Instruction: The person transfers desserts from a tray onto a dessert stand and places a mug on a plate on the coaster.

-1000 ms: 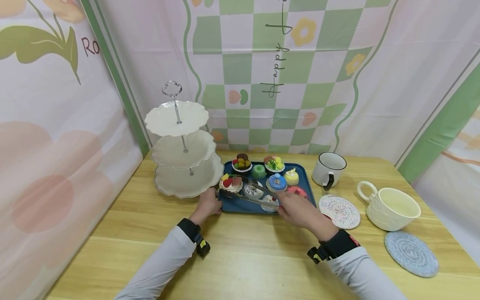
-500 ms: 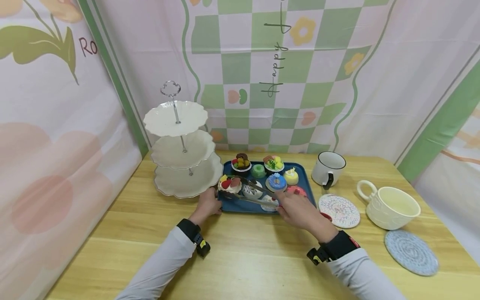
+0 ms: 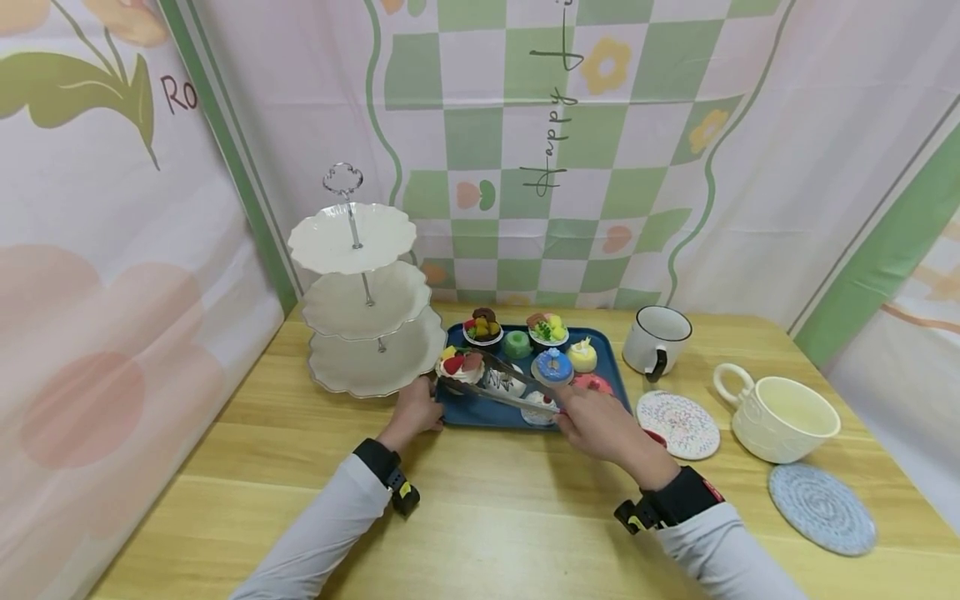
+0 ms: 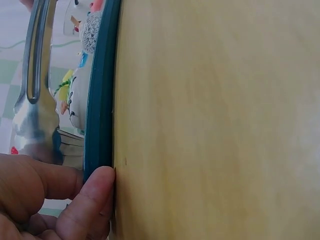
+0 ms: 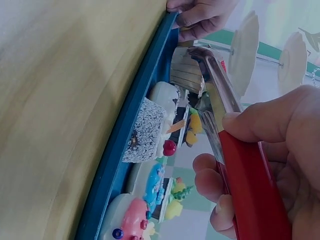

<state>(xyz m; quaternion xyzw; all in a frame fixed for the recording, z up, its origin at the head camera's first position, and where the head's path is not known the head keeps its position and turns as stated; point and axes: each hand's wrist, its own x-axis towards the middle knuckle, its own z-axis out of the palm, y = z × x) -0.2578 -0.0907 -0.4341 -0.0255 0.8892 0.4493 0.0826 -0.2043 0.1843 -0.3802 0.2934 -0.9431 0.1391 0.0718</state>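
My left hand (image 3: 416,406) pinches the left front corner of a blue tray (image 3: 480,414), thumb and finger on its rim (image 4: 102,95). In my right hand (image 3: 596,422) is a pair of metal tongs (image 3: 512,400) with red handles (image 5: 255,190). The tongs reach left over the tray, their ends on either side of a strawberry-topped cupcake (image 3: 460,367) at its left front. Behind the tongs lies a white doughnut with dark drizzle (image 3: 504,381). A speckled white cake with a cherry (image 5: 147,130) sits close below the tongs near the front rim.
Several other pastries, including a blue-topped one (image 3: 553,367), fill the tray. A three-tier white cake stand (image 3: 375,358) stands just left of it. To the right are a white enamel mug (image 3: 651,337), a cream mug (image 3: 780,425), a speckled coaster (image 3: 678,423) and a grey-blue coaster (image 3: 822,508).
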